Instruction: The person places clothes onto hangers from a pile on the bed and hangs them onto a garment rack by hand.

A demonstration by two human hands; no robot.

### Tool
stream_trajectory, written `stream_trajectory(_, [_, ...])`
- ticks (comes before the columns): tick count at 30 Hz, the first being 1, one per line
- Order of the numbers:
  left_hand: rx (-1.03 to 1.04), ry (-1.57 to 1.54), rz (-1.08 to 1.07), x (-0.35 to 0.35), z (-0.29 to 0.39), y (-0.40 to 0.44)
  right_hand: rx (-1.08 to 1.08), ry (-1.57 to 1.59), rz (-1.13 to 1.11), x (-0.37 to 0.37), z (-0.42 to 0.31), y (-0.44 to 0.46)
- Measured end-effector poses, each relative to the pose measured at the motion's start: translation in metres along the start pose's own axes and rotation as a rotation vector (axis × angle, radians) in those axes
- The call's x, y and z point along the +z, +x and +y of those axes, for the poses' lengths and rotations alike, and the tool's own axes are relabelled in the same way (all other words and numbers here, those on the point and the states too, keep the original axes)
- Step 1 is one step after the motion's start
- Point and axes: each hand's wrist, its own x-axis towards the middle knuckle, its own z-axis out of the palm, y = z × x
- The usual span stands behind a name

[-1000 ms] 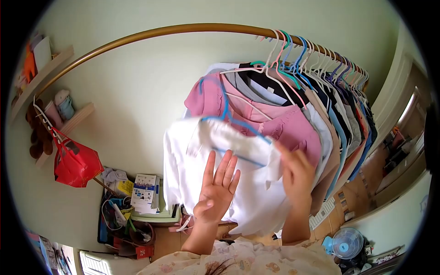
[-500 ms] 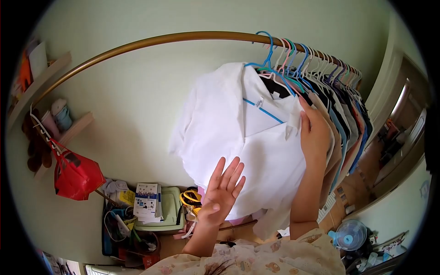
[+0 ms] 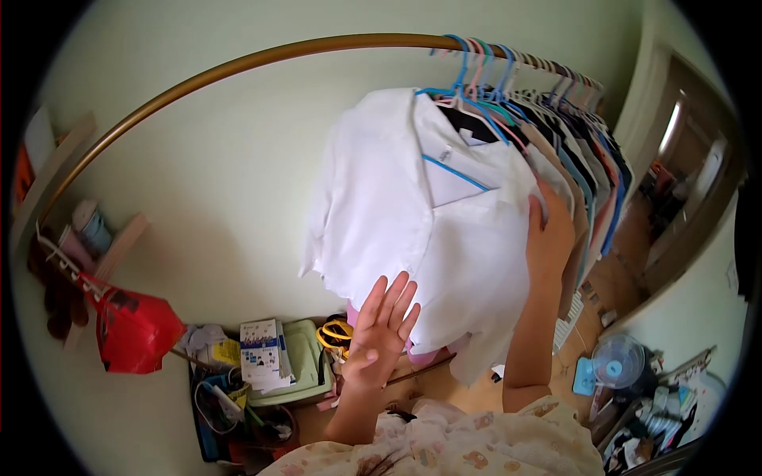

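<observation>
A white collared shirt (image 3: 468, 246) hangs on a blue hanger (image 3: 463, 87), whose hook is over the brown rod (image 3: 317, 45). At the shirt's right edge, near the sleeve, my right hand (image 3: 553, 230) has its fingers bent against the fabric; whether they pinch it is hidden. My left hand (image 3: 382, 329) is raised palm up in front of the shirt's lower left part, fingers spread and holding nothing. Behind the shirt, many other clothes (image 3: 591, 174) hang close together along the right side of the rod.
A red bag (image 3: 136, 329) hangs at the left, below a wall shelf (image 3: 123, 246). Booklets (image 3: 264, 353) lie on a green box (image 3: 305, 357) on the floor. At the lower right are a blue fan (image 3: 619, 361) and a doorway (image 3: 683, 159).
The white shirt went up and its blue hanger now hangs on the rod in front of the pink top. My right hand moved from the collar down to the shirt's side.
</observation>
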Motion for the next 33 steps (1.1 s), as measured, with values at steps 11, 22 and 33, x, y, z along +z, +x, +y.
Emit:
stream_trajectory(11, [-0.390, -0.329, -0.135, 0.029, -0.095, 0.007, 0.348, -0.173, -0.131, -0.135, 0.069, -0.110])
stream_trajectory(22, [-0.955, -0.750, -0.566, 0.238, -0.276, -0.106, 0.751, -0.787, 0.282, -0.450, 0.066, -0.277])
stream_trajectory(33, [-1.550, -1.112, -0.912, 0.475, -0.337, -0.359, 1.104, -1.230, 0.702, -0.673, -0.044, -0.451])
